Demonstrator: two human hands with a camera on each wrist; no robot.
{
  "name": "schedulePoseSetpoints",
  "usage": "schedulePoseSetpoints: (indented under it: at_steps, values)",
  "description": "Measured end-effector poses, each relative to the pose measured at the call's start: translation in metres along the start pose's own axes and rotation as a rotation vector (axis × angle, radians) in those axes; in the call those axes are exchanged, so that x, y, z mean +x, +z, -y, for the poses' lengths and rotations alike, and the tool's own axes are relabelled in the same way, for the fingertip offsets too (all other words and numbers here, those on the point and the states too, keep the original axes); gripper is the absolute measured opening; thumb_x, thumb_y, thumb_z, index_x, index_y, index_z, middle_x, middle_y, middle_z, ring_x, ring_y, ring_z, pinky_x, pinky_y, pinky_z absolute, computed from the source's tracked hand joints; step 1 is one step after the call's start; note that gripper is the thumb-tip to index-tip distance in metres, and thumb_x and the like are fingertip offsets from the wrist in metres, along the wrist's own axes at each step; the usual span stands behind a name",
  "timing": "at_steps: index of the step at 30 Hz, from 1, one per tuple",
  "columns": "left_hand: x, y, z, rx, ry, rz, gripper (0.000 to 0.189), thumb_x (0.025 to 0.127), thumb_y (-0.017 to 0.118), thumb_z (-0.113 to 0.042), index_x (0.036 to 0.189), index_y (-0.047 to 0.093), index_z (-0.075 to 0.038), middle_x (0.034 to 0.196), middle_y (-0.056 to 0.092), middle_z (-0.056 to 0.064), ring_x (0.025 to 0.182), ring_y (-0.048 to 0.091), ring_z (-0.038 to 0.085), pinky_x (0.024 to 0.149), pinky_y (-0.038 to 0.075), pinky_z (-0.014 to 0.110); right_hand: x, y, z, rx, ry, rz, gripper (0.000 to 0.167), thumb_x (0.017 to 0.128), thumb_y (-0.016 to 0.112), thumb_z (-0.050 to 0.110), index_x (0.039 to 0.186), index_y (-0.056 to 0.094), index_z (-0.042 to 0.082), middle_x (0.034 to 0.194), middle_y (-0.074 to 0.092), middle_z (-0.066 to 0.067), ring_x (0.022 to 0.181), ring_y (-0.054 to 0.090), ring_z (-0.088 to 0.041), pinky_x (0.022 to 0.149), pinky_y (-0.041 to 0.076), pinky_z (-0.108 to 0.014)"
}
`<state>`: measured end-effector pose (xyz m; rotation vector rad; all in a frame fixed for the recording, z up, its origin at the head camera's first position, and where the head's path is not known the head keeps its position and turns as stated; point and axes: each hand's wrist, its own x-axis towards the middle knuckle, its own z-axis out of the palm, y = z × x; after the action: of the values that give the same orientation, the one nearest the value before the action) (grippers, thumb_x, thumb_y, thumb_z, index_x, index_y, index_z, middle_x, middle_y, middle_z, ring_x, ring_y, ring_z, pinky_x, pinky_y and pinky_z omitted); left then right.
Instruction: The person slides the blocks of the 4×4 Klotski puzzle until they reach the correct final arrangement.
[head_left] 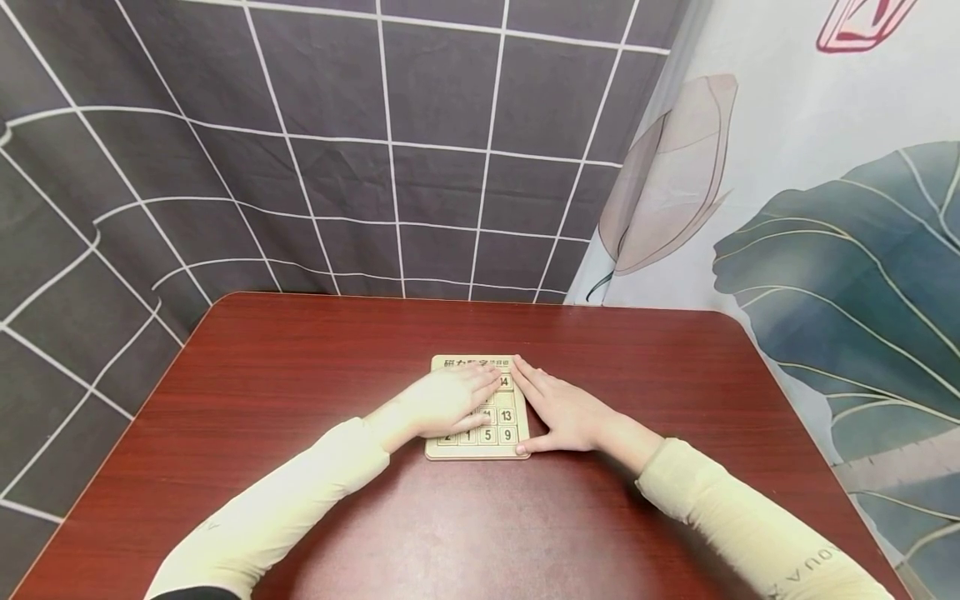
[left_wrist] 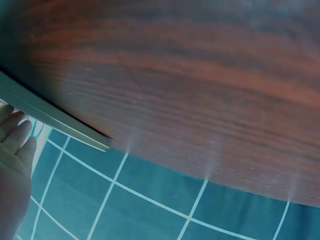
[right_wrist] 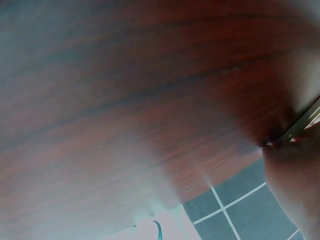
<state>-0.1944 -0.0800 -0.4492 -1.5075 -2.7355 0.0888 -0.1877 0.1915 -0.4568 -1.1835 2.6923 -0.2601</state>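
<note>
A pale number sliding puzzle (head_left: 480,452) lies flat on the table in the head view, with dark lettering along its top border. Tiles reading 14, 13, 5 and 9 show, while others are covered. My left hand (head_left: 450,402) lies across the puzzle's left and middle, fingers straight and pointing right over the tiles. Along the right border rests my right hand (head_left: 573,414), its fingers extended to the top right corner and its thumb at the lower right. In the left wrist view, the puzzle's edge (left_wrist: 55,117) shows beside the left fingers.
The reddish-brown wooden table (head_left: 337,333) has rounded far corners. Behind it hangs a dark grey curtain (head_left: 435,183) with white grid lines. A white curtain with leaf prints (head_left: 847,275) hangs at the right.
</note>
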Motion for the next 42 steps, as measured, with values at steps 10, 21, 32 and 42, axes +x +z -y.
schedulePoseSetpoints:
  at_steps: [10, 21, 32, 42]
  values:
    - [-0.012, 0.0, -0.012, 0.102, 0.11, -0.09, 0.057, 0.109, 0.053, -0.042, 0.152, 0.057, -0.006, 0.159, 0.057, 0.01, 0.148, 0.055, 0.024, 0.126, 0.043, 0.037, 0.0, 0.001, -0.003, 0.002, 0.013, 0.004, 0.119, 0.09, 0.071, 0.067, 0.168, 0.016, -0.004, 0.178, 0.01, -0.022, 0.162, 0.029, -0.04, 0.13, 0.034, -0.055]
    - [-0.025, 0.005, 0.014, 0.023, 0.007, -0.1, 0.061, 0.108, 0.054, -0.045, 0.155, 0.054, -0.005, 0.161, 0.054, 0.011, 0.151, 0.051, 0.025, 0.129, 0.04, 0.04, 0.0, -0.001, -0.003, 0.003, 0.02, 0.006, 0.119, 0.09, 0.071, 0.068, 0.168, 0.016, -0.004, 0.178, 0.01, -0.022, 0.161, 0.03, -0.043, 0.128, 0.037, -0.057]
    - [-0.025, -0.002, 0.012, 0.063, 0.028, -0.102, 0.06, 0.107, 0.056, -0.044, 0.15, 0.058, -0.003, 0.156, 0.059, 0.015, 0.147, 0.056, 0.029, 0.126, 0.043, 0.041, 0.0, -0.003, -0.001, 0.0, 0.013, 0.001, 0.119, 0.09, 0.072, 0.067, 0.167, 0.017, -0.005, 0.178, 0.01, -0.023, 0.161, 0.029, -0.041, 0.13, 0.035, -0.055]
    - [-0.006, -0.001, 0.003, 0.055, 0.033, -0.059, 0.061, 0.109, 0.052, -0.046, 0.153, 0.056, -0.004, 0.159, 0.056, 0.013, 0.151, 0.052, 0.027, 0.129, 0.04, 0.04, 0.0, -0.001, 0.001, 0.015, 0.01, 0.007, 0.118, 0.09, 0.072, 0.066, 0.168, 0.017, -0.004, 0.178, 0.01, -0.022, 0.161, 0.03, -0.041, 0.13, 0.035, -0.055]
